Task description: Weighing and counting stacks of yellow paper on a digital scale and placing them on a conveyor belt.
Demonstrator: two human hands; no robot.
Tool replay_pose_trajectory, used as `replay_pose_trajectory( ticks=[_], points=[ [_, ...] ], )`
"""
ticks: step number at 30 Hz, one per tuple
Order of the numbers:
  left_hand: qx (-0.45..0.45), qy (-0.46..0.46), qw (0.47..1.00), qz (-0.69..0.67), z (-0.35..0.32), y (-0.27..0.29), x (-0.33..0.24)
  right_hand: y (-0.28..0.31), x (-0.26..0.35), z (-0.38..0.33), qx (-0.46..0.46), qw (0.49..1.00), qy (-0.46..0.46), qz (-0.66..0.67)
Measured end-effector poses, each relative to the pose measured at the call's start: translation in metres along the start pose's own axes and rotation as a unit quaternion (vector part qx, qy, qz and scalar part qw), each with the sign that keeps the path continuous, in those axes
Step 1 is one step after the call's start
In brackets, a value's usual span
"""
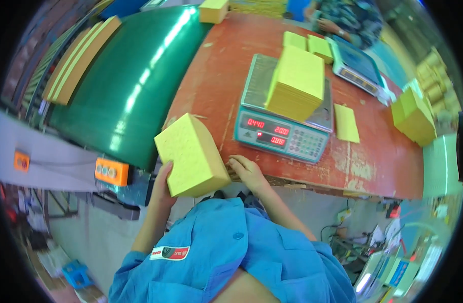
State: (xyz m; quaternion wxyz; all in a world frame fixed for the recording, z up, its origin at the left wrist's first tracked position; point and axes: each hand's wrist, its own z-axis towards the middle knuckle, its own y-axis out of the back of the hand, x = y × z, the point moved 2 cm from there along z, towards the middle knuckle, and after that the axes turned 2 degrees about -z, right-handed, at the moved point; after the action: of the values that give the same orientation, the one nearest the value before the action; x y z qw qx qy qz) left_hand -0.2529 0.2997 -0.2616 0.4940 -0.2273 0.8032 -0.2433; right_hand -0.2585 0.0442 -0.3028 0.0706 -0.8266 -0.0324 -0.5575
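A thick yellow stack of sheets (191, 154) is held over the near edge of the red-brown table (216, 76). My left hand (163, 184) grips the stack from its lower left side. Against the stack's right side, at the table edge, my right hand (246, 171) has its fingers touching it. Just beyond, a digital scale (284, 134) with a red display carries another tall yellow stack (297, 83) on its pan.
A green conveyor belt (130, 86) runs along the left with yellow stacks (80, 58) on it. More yellow stacks (413, 116) and a loose yellow sheet (346, 122) lie on the table. A second scale (357, 65) stands at the far side, where another person (342, 20) sits.
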Motion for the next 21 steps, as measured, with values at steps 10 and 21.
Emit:
replay_pose_trajectory(
  ticks=[10, 21],
  points=[
    [0.284, -0.054, 0.954, 0.078, 0.072, -0.27, -0.101, 0.121, 0.229, -0.05, -0.131, 0.965, 0.226, 0.0],
    [0.262, 0.037, 0.912, 0.315, 0.184, -0.372, -0.069, 0.237, 0.226, 0.028, -0.201, 0.961, 0.181, 0.065]
  ],
)
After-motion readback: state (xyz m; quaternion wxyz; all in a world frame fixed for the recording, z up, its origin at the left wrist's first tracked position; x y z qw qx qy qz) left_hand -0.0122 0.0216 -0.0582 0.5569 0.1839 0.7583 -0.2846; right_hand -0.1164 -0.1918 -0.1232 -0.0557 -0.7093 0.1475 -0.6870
